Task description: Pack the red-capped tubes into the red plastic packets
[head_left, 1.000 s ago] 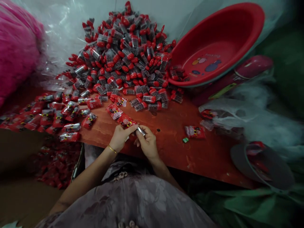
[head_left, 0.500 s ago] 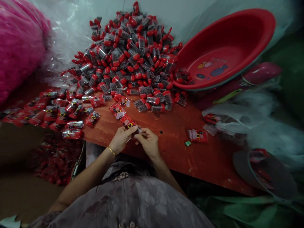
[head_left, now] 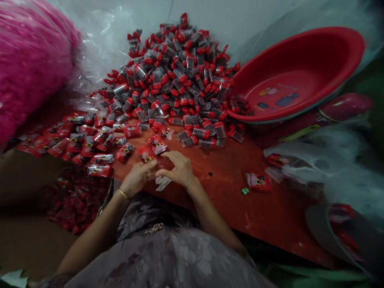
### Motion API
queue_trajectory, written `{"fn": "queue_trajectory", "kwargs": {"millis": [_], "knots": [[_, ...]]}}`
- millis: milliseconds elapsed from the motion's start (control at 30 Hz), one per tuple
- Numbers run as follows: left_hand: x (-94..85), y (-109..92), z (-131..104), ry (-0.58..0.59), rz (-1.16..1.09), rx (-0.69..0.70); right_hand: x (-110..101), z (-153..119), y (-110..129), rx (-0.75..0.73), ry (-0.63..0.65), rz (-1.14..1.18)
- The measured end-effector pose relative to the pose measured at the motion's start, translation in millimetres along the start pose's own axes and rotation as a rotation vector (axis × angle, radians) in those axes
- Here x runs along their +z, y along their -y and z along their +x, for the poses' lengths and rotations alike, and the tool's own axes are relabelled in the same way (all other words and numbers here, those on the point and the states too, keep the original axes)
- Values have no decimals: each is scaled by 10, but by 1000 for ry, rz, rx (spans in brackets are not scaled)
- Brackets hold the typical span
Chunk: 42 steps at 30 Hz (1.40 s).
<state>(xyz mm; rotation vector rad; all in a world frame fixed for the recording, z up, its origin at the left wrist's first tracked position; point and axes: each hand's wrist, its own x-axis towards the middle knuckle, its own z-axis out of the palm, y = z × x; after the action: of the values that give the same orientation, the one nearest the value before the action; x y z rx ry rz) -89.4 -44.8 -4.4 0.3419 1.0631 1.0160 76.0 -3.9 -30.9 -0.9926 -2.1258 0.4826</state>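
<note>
My left hand (head_left: 138, 176) is closed on a red printed wrapper (head_left: 146, 154), which sticks up past its fingertips and is blurred. Beside it, my right hand (head_left: 177, 169) has its fingers apart, holding nothing that I can see. A whitish strip (head_left: 163, 183) lies on the table just under the two hands. Beyond them are a few flat red wrappers (head_left: 156, 143). Off to the left, several wrapped packs (head_left: 101, 159) are spread in a cluster. Behind sits a big heap of clear tubes with red caps (head_left: 183, 84).
A red basin (head_left: 324, 52) leans at the back right. A pink bag (head_left: 33, 68) bulges at the left. On the red-brown table (head_left: 228, 208) lie a wrapper stack (head_left: 258, 182) and a small green packet (head_left: 245, 191). Below the left edge is a box of red packs (head_left: 78, 200).
My hands have come apart, the left moving left with the wrapper. The right hand's fingers have spread. A whitish strip now shows on the table beneath them. The camera view has shifted slightly.
</note>
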Motion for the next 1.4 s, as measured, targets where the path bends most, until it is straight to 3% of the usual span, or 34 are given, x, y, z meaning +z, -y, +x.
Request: {"fn": "queue_trajectory", "kwargs": {"millis": [133,233,300,400,567,667,800,933,1000,1067,1167,1267,1400], "knots": [[-311,-498,146,-236,-255,270,108,311,-162,150,12,-232],[-392,-697,190,-240,-345,349,247,458,-254,194,102,-375],[-348,-657,185,-240,-308,327,330,485,-276,202,143,-429],[-223,-420,195,-279,-151,342,404,458,-267,199,138,-453],[-117,-83,323,-344,205,614,419,420,-260,172,120,-421],[-122,-19,348,-363,491,772,368,483,-325,221,70,-421],[-103,32,249,-363,727,808,274,705,-472,370,-16,-490],[-58,80,142,-335,696,775,230,917,-591,361,109,-491],[-47,76,119,-327,672,776,207,955,-616,349,100,-446],[-32,47,126,-323,652,778,162,936,-609,364,12,-339],[50,-13,194,-292,538,746,59,809,-524,397,-102,3],[213,-36,292,-165,373,654,-37,591,-349,386,-139,414],[413,38,336,-43,289,612,-93,261,-96,457,-166,731]]}}
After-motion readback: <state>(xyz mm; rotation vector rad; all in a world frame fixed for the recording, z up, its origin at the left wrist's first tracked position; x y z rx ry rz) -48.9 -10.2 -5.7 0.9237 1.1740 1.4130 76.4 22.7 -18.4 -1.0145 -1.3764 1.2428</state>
